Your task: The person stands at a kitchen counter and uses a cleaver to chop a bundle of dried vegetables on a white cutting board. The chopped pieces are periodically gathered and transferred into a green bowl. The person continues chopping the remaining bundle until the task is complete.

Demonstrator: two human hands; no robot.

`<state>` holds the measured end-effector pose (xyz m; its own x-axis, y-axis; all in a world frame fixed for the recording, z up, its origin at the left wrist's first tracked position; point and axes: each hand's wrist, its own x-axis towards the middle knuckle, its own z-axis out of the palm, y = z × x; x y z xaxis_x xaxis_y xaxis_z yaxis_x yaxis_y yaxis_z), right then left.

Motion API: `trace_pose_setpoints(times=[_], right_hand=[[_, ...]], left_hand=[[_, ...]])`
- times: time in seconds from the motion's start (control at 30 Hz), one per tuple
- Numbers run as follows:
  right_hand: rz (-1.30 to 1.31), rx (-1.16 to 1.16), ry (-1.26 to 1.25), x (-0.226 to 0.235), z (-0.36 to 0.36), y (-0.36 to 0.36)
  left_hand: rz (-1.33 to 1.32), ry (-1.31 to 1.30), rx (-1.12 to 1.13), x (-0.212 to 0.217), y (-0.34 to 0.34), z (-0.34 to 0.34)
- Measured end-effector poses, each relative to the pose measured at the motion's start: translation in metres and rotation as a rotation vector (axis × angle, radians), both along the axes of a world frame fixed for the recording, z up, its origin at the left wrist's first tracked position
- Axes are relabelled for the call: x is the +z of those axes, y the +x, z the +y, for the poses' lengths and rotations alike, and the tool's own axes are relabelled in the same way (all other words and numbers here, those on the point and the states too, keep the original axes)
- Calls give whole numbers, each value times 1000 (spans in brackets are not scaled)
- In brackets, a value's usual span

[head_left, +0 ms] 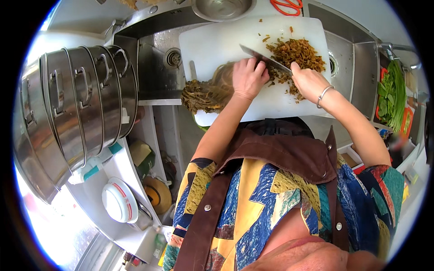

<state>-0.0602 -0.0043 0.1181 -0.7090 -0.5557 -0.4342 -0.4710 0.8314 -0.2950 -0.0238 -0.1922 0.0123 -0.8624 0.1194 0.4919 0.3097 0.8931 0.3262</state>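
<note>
My right hand (310,84) grips the handle of a knife (258,54), its broad blade slanting up and left across the white cutting board (217,40). Close against the blade, my left hand (249,77) has its fingers curled down on a bunch of brown-green leafy vegetables (205,97), which look pickled. The uncut leaves stretch left from under that hand to the board's left edge. Beyond the knife, at the right, lies a heap of chopped vegetables (304,53), with loose bits scattered around it. The exact cutting point is partly hidden by my left fingers.
The board spans a metal sink (156,43). A steel bowl (224,9) and red-handled scissors (285,6) lie beyond it. Large steel pots (68,104) stand at the left, above a shelf with white bowls (118,199). Green vegetables (392,97) lie at the far right.
</note>
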Motion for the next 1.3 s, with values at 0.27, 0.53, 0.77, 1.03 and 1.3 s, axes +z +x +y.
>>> trace_pose_setpoints(times=[0.27,0.53,0.77,1.03,1.3], right_hand=[[56,0,-180,-38,-49,-28],[-67,-97,17,-19,-5,4],[71,-99,-118,-33,-40,-7],[-12,-420,-151,-31,-12,29],[2,-554,-243,-8,-5,72]], left_hand=[[36,20,9,-4,-5,-1],[56,23,5,-3,-2,1],[73,-5,21,-5,-4,2],[68,-1,23,-6,-6,2],[52,-28,22,-9,-7,4]])
